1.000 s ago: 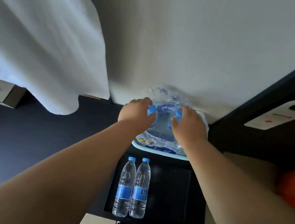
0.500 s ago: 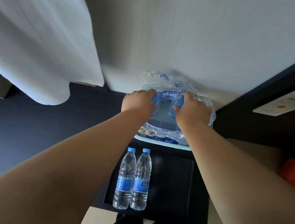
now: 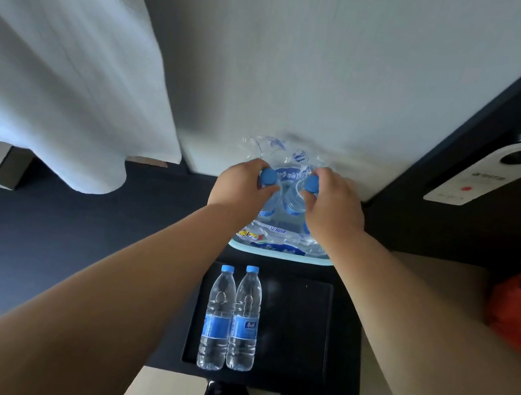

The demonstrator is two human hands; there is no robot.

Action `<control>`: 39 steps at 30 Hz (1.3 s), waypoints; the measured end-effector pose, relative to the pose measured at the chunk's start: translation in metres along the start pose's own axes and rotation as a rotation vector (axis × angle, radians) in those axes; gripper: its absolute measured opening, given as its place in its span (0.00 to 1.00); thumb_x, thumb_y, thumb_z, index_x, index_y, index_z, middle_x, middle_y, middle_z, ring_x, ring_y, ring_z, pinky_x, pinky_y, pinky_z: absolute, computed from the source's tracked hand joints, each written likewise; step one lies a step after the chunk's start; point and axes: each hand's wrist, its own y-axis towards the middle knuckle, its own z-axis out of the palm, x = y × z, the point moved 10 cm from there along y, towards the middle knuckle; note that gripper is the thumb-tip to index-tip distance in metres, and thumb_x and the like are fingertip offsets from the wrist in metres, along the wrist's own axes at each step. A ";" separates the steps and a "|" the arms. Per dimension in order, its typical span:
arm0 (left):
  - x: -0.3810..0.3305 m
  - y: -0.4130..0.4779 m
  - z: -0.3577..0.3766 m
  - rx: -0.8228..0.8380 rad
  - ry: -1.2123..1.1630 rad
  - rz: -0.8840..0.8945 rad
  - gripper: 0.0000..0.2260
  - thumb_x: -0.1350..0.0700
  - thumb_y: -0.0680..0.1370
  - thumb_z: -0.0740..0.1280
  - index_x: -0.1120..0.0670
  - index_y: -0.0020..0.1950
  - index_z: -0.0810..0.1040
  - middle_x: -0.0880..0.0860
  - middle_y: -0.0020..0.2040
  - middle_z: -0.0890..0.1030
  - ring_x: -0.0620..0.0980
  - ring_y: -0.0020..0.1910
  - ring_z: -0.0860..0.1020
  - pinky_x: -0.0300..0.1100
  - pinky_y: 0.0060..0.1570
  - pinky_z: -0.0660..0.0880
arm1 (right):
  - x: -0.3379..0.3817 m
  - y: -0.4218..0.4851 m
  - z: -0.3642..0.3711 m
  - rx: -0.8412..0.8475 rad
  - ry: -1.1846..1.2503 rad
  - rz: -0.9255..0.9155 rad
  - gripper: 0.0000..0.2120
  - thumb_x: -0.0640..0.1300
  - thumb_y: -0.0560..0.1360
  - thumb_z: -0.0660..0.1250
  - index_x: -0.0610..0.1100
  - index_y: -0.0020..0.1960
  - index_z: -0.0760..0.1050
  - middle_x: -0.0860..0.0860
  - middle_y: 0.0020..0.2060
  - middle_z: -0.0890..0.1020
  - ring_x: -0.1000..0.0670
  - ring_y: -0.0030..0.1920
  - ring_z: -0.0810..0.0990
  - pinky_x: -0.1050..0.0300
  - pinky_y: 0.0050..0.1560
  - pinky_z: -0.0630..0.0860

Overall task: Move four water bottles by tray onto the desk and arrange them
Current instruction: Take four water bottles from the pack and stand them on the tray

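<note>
Both hands have lifted a little, and two blue caps now poke out of the torn plastic pack (image 3: 279,239) in the middle of the frame. The left hand (image 3: 242,187) and right hand (image 3: 332,205) each squeeze a bottle neck. Two bottles (image 3: 232,317) lie on the black tray (image 3: 299,326) below; full bottles are likely heavy and slippery, so hold under the cap.

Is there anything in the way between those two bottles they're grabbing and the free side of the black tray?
Nothing visible blocks it. The left hand and right hand each grip a bottle neck in the torn plastic pack. The tray lies just below, its right half bare; the two laid bottles fill only the left side.
</note>
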 end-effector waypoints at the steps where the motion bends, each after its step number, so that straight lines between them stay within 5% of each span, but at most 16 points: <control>1: -0.005 -0.005 -0.006 -0.007 -0.034 -0.005 0.09 0.48 0.75 0.74 0.44 0.52 0.78 0.43 0.36 0.79 0.42 0.35 0.77 0.38 0.33 0.71 | 0.005 -0.005 -0.009 -0.009 0.014 -0.018 0.14 0.46 0.79 0.71 0.42 0.61 0.75 0.44 0.52 0.81 0.40 0.53 0.77 0.43 0.54 0.75; 12: -0.090 -0.062 -0.091 -0.131 -0.039 0.126 0.11 0.42 0.73 0.75 0.43 0.51 0.79 0.41 0.33 0.77 0.38 0.31 0.75 0.34 0.30 0.68 | 0.058 -0.044 -0.129 -0.100 0.240 -0.197 0.11 0.44 0.79 0.72 0.40 0.57 0.77 0.48 0.48 0.80 0.47 0.49 0.77 0.47 0.53 0.76; 21: -0.115 -0.105 -0.084 -0.141 -0.101 0.135 0.10 0.42 0.72 0.76 0.43 0.46 0.79 0.41 0.31 0.77 0.39 0.30 0.75 0.34 0.31 0.69 | 0.046 -0.090 -0.156 -0.105 0.230 -0.231 0.12 0.43 0.78 0.73 0.40 0.59 0.77 0.46 0.54 0.77 0.45 0.54 0.76 0.48 0.56 0.75; 34: -0.050 -0.155 0.030 0.109 0.015 -0.070 0.14 0.38 0.69 0.75 0.45 0.38 0.78 0.44 0.31 0.78 0.44 0.32 0.77 0.38 0.29 0.68 | -0.031 -0.152 -0.054 0.130 0.251 -0.032 0.15 0.49 0.79 0.71 0.43 0.63 0.77 0.53 0.49 0.76 0.47 0.55 0.77 0.50 0.55 0.76; 39: -0.005 -0.173 0.077 0.176 0.007 -0.191 0.15 0.40 0.69 0.75 0.48 0.34 0.76 0.45 0.29 0.76 0.43 0.29 0.75 0.40 0.29 0.69 | -0.057 -0.170 0.008 0.249 0.218 0.033 0.16 0.51 0.79 0.71 0.44 0.64 0.77 0.48 0.52 0.80 0.48 0.54 0.77 0.57 0.51 0.69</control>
